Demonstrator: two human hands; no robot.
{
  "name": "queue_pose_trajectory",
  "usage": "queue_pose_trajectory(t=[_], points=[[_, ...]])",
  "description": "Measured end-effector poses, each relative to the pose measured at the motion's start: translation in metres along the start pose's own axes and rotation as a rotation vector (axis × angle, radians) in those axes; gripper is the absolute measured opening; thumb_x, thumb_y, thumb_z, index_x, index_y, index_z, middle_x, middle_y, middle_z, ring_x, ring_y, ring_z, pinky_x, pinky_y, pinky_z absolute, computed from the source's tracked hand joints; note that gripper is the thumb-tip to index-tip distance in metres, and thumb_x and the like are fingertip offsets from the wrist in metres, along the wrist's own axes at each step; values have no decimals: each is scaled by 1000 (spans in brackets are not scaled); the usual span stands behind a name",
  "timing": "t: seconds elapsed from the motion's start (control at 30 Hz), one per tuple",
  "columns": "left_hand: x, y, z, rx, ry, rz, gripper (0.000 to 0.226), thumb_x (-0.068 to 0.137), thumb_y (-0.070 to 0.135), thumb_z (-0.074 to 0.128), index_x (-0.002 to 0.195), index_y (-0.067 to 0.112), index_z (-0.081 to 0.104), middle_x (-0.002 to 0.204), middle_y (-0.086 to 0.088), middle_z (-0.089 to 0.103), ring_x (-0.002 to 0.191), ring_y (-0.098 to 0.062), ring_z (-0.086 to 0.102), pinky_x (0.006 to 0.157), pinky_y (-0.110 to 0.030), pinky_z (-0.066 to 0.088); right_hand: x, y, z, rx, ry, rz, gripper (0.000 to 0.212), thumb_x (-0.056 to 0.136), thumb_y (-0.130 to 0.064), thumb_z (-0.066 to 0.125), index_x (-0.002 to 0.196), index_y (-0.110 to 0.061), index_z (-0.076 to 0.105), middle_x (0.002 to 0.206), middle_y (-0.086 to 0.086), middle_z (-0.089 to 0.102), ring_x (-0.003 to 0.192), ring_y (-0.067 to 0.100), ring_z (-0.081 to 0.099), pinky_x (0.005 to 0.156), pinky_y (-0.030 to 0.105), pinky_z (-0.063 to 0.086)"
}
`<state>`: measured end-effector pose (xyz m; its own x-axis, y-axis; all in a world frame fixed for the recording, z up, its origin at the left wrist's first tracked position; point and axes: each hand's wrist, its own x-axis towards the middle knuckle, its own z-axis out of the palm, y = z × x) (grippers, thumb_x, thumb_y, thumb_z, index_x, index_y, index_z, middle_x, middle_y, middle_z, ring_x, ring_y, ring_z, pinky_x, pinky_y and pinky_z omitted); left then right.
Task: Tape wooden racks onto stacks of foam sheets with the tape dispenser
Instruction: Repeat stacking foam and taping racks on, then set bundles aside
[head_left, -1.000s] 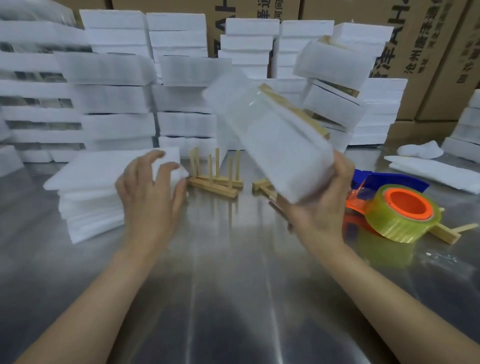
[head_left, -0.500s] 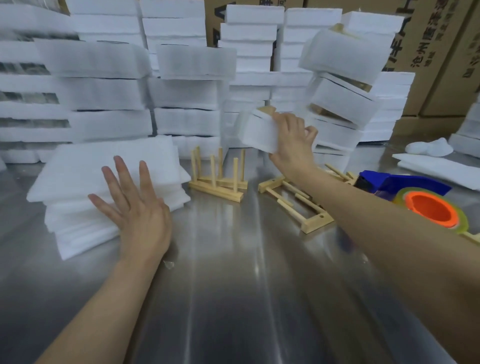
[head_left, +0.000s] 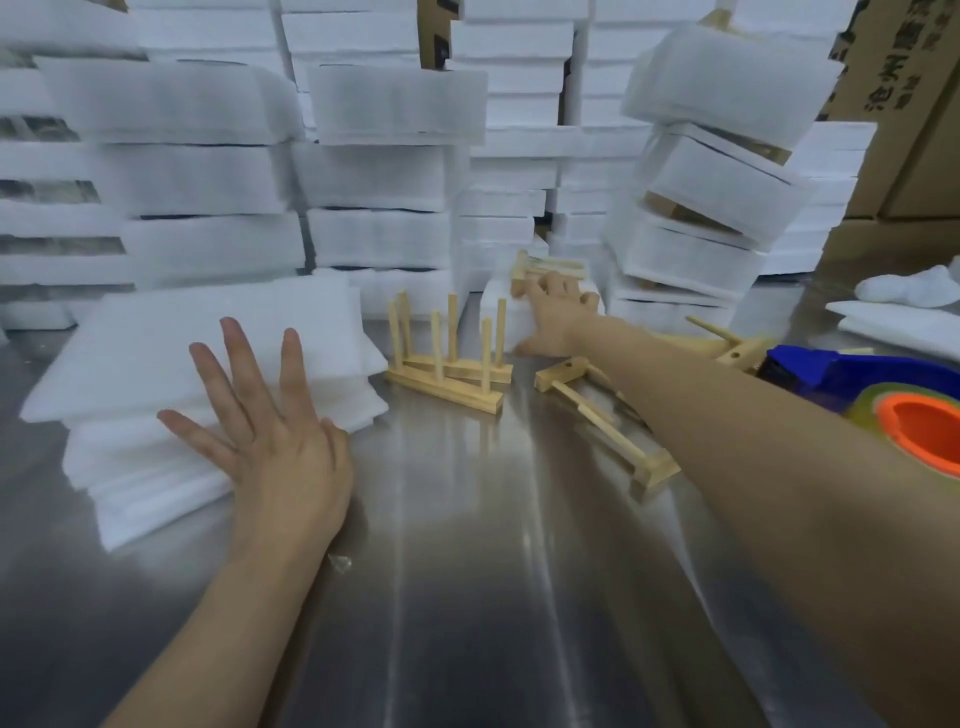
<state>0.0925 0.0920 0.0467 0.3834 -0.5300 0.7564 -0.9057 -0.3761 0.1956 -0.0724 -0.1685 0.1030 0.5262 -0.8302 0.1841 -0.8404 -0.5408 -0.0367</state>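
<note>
A finished bundle (head_left: 498, 312) of foam with a wooden rack (head_left: 550, 267) on top is being set at the back of the table (head_left: 467, 597). The right hand (head_left: 558, 312) grips it, fingers curled over the top, thumb on the near side. The left hand (head_left: 275, 447), fingers spread and holding nothing, is over the loose foam sheets (head_left: 156, 374) — touching or not, unclear. Next, probably: let go, take fresh sheets and the upright rack (head_left: 447, 364), then the tape dispenser (head_left: 841, 374) at right. The table looks like bare metal — wrapped stacks (head_left: 374, 171) and cardboard boxes (head_left: 914, 130) fill the back.
</note>
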Motion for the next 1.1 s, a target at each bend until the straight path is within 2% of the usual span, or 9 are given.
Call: queue_pose_trajectory(t=[0.1, 0.17, 0.3, 0.4, 0.5, 0.57, 0.63, 0.87, 1.1], points=[[0, 6, -4, 9, 37, -2, 88, 67, -8, 61, 146, 8, 25, 156, -27, 8, 144, -46, 0, 104, -71, -7, -1, 3, -5, 85, -22, 24, 62, 79, 0, 50, 135, -26, 39, 143, 5, 30, 132, 27, 27, 95, 38, 26], [0, 10, -6, -9, 98, -34, 78, 62, -10, 59, 134, 6, 36, 142, -30, 32, 135, -49, 24, 105, -72, 2, -2, -4, -21, 143, -20, 37, 49, 85, 2, 45, 131, -15, 49, 139, 7, 41, 128, 28, 39, 96, 36, 34], [-2, 16, -7, -62, 153, -44, 64, 58, -13, 59, 118, 3, 43, 117, -29, 48, 105, -48, 48, 100, -69, 21, 0, -41, -83, 543, 608, 81, 34, 83, 2, 44, 112, -7, 60, 117, 10, 56, 103, 26, 56, 77, 35, 47], [-4, 14, -5, -63, 94, -58, 58, 61, -10, 48, 119, -2, 52, 124, -29, 47, 120, -48, 44, 103, -71, 14, 0, -87, -129, 434, 929, -297, 49, 84, -11, 49, 133, -14, 48, 132, 9, 44, 119, 23, 45, 90, 32, 41], [-4, 12, -5, -74, 25, -50, 63, 61, -10, 49, 124, -1, 51, 132, -28, 43, 135, -45, 32, 104, -74, 7, 20, -123, -159, 103, 656, -376, 58, 94, -40, 47, 148, -26, 31, 150, 5, 28, 142, 26, 21, 115, 58, 11], [-4, 11, -5, -64, 0, -36, 67, 59, -12, 55, 124, 0, 50, 135, -28, 41, 138, -46, 28, 103, -76, 6, 31, -133, -168, 37, 428, -290, 55, 95, -30, 51, 145, -31, 30, 150, 4, 28, 141, 29, 21, 108, 72, 3], [-4, 11, -7, -55, -24, -38, 67, 59, -12, 57, 124, 1, 50, 137, -28, 39, 139, -46, 25, 104, -77, 6, 34, -138, -169, 59, 380, -244, 54, 91, -11, 52, 138, -29, 34, 143, 6, 33, 133, 32, 30, 106, 74, 5], [-6, 9, -11, -79, -100, -80, 66, 66, -9, 54, 130, 4, 47, 148, -28, 24, 144, -44, 8, 108, -68, -6, -27, -131, -164, 126, 625, -294, 45, 82, -2, 59, 122, -19, 46, 134, 2, 38, 115, 30, 43, 100, 49, 30], [-6, 10, -12, -73, -103, -89, 73, 63, -12, 49, 134, 7, 43, 154, -25, 16, 145, -42, 3, 107, -67, -10, -221, -106, -126, 292, 674, -424, 47, 69, -8, 69, 108, -25, 50, 122, -9, 48, 100, 22, 42, 77, 34, 20]])
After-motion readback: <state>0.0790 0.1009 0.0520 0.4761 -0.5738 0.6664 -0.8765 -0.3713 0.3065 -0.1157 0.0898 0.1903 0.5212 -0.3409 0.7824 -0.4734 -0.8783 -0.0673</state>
